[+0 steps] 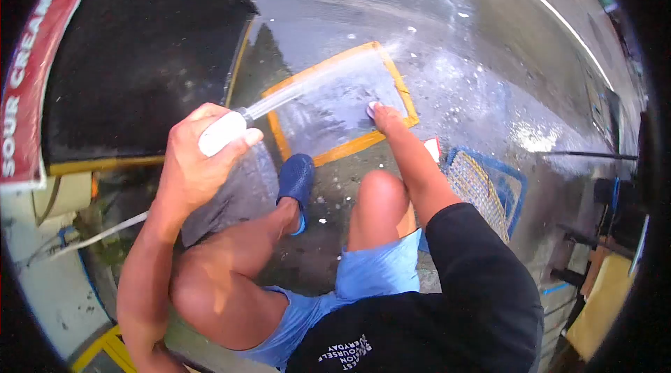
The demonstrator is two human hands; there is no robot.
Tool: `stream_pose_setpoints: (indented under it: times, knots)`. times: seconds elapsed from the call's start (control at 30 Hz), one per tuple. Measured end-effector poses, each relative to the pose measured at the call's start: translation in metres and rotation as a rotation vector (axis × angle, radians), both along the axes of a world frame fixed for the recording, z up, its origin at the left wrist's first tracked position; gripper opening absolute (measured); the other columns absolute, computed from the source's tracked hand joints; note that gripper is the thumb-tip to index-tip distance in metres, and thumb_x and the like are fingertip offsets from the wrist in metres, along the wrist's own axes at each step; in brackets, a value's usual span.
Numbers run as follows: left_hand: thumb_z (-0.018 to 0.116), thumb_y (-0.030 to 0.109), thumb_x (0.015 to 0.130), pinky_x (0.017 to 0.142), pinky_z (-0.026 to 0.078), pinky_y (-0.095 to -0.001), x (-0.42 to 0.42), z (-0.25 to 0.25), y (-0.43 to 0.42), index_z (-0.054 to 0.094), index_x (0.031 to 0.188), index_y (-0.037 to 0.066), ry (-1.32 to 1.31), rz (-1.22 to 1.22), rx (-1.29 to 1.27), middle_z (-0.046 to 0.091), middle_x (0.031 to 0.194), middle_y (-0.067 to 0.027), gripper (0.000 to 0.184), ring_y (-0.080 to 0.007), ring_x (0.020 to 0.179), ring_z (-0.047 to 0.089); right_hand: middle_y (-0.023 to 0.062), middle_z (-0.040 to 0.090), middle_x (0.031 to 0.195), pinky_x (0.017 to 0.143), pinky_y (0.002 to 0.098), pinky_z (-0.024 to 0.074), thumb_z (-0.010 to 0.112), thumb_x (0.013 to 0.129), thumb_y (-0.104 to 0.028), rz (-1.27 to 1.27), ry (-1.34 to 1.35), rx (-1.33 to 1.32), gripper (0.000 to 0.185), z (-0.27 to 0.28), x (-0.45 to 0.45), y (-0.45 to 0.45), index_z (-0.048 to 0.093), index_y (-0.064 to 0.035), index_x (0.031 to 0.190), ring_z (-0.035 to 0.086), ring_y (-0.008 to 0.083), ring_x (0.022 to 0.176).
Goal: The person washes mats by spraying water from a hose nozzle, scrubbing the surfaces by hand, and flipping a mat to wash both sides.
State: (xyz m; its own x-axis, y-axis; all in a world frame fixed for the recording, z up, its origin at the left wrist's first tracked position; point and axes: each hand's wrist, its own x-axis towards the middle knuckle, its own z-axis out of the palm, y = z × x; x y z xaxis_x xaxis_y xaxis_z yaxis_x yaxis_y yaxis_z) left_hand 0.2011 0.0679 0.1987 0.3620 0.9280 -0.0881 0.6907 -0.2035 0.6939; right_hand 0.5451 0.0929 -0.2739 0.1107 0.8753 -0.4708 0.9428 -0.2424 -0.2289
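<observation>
My left hand (pixel 199 153) is wrapped round a white spray nozzle (pixel 224 133). A stream of water (pixel 286 96) shoots from its tip across a flat grey sheet (pixel 328 121) with an orange taped border, which lies on the wet ground. Near the sheet's right edge, my right hand (pixel 385 116) is closed and pressed down on it. A small pale piece (pixel 371 110) shows at the fingertips, mostly covered, and its kind is not clear. A thin white hose (pixel 112 232) runs behind my left wrist.
My foot in a blue clog (pixel 296 181) stands at the sheet's near edge. To the right lie a blue-edged frame (pixel 516 184) and a yellowish mesh piece (pixel 482 184). A black panel (pixel 140 59) and a red sign (pixel 35 72) stand at left. The concrete ground (pixel 461 72) is wet.
</observation>
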Motion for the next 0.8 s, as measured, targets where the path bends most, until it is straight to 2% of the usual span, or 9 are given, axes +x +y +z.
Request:
stream_pose_setpoints:
  times: [0.17, 0.23, 0.33, 0.4, 0.47, 0.53, 0.63, 0.67, 0.8]
  knots:
    - [0.081, 0.02, 0.088, 0.071, 0.05, -0.0306, -0.02, -0.001, -0.028, 0.069, 0.095, -0.005, 0.044, 0.006, 0.027, 0.065, 0.086, -0.0067, 0.029, -0.0135, 0.078, 0.061, 0.0181, 0.073, 0.122, 0.092, 0.0479, 0.058, 0.062, 0.096, -0.022, 0.404, -0.158, -0.277, 0.025, -0.003, 0.035, 0.009, 0.073, -0.0042, 0.11, 0.073, 0.0334, 0.109]
    - [0.081, 0.019, 0.088, 0.072, 0.05, -0.0316, -0.027, -0.018, -0.031, 0.07, 0.094, -0.005, 0.071, 0.066, -0.065, 0.065, 0.087, -0.0091, 0.028, -0.0153, 0.078, 0.063, 0.0183, 0.073, 0.118, 0.09, 0.0492, 0.0585, 0.056, 0.1, -0.025, 0.297, -0.236, -0.117, 0.028, 0.025, 0.032, 0.019, 0.075, -0.0048, 0.099, 0.073, 0.0361, 0.106]
    - [0.081, 0.02, 0.088, 0.072, 0.051, -0.0331, -0.045, -0.074, -0.028, 0.069, 0.093, -0.005, 0.071, 0.017, -0.065, 0.066, 0.087, -0.0116, 0.028, -0.0187, 0.078, 0.064, 0.0211, 0.073, 0.108, 0.084, 0.0515, 0.0588, 0.052, 0.103, -0.034, 0.069, -0.051, 0.267, 0.034, 0.011, -0.006, 0.052, 0.068, -0.0051, 0.111, 0.072, 0.0407, 0.098]
    - [0.081, 0.019, 0.088, 0.073, 0.051, -0.0338, -0.055, -0.077, -0.016, 0.069, 0.094, -0.006, 0.139, 0.051, -0.195, 0.065, 0.088, -0.012, 0.028, -0.0193, 0.078, 0.064, 0.0249, 0.071, 0.103, 0.078, 0.0559, 0.0572, 0.049, 0.105, -0.037, -0.025, 0.16, 0.416, 0.036, 0.071, -0.084, 0.057, 0.057, -0.0059, 0.119, 0.071, 0.0444, 0.092]
    - [0.081, 0.019, 0.088, 0.073, 0.051, -0.0342, -0.063, -0.075, -0.01, 0.069, 0.094, -0.006, 0.141, 0.065, -0.235, 0.065, 0.088, -0.0123, 0.029, -0.0196, 0.078, 0.064, 0.0242, 0.072, 0.102, 0.072, 0.0577, 0.0554, 0.055, 0.101, -0.034, -0.036, 0.318, 0.522, 0.03, 0.031, -0.165, 0.043, 0.059, -0.0074, 0.115, 0.07, 0.0451, 0.084]
    - [0.081, 0.019, 0.087, 0.073, 0.05, -0.0343, -0.066, -0.073, -0.008, 0.068, 0.094, -0.006, 0.086, 0.03, -0.178, 0.064, 0.087, -0.0123, 0.029, -0.0195, 0.078, 0.063, 0.0234, 0.074, 0.101, 0.079, 0.0538, 0.0573, 0.057, 0.1, -0.042, 0.344, 0.282, 0.46, 0.036, -0.031, -0.229, 0.015, 0.065, -0.0071, 0.107, 0.073, 0.0421, 0.091]
    - [0.082, 0.018, 0.085, 0.071, 0.05, -0.0337, -0.077, -0.078, -0.004, 0.068, 0.093, -0.006, 0.069, -0.06, -0.182, 0.064, 0.087, -0.0125, 0.029, -0.0207, 0.077, 0.063, 0.0222, 0.073, 0.101, 0.078, 0.0522, 0.0572, 0.06, 0.099, -0.041, 0.191, 0.269, 0.494, 0.034, -0.03, -0.205, -0.003, 0.066, -0.0078, 0.104, 0.072, 0.0399, 0.092]
    - [0.083, 0.018, 0.085, 0.071, 0.05, -0.0336, -0.081, -0.081, -0.005, 0.068, 0.092, -0.006, 0.051, -0.077, -0.184, 0.063, 0.087, -0.0127, 0.029, -0.0209, 0.077, 0.063, 0.0208, 0.072, 0.101, 0.078, 0.051, 0.0572, 0.064, 0.097, -0.039, -0.004, 0.115, 0.356, 0.033, 0.002, -0.175, -0.002, 0.066, -0.0074, 0.103, 0.072, 0.0389, 0.092]
    - [0.083, 0.018, 0.085, 0.069, 0.049, -0.0338, -0.087, -0.084, -0.004, 0.066, 0.089, -0.006, -0.008, -0.101, -0.166, 0.062, 0.086, -0.0133, 0.029, -0.0221, 0.074, 0.062, 0.0216, 0.071, 0.099, 0.075, 0.0537, 0.0551, 0.058, 0.101, -0.041, -0.556, 0.037, 0.603, 0.037, -0.009, -0.103, 0.018, 0.063, -0.0049, 0.108, 0.071, 0.0413, 0.088]
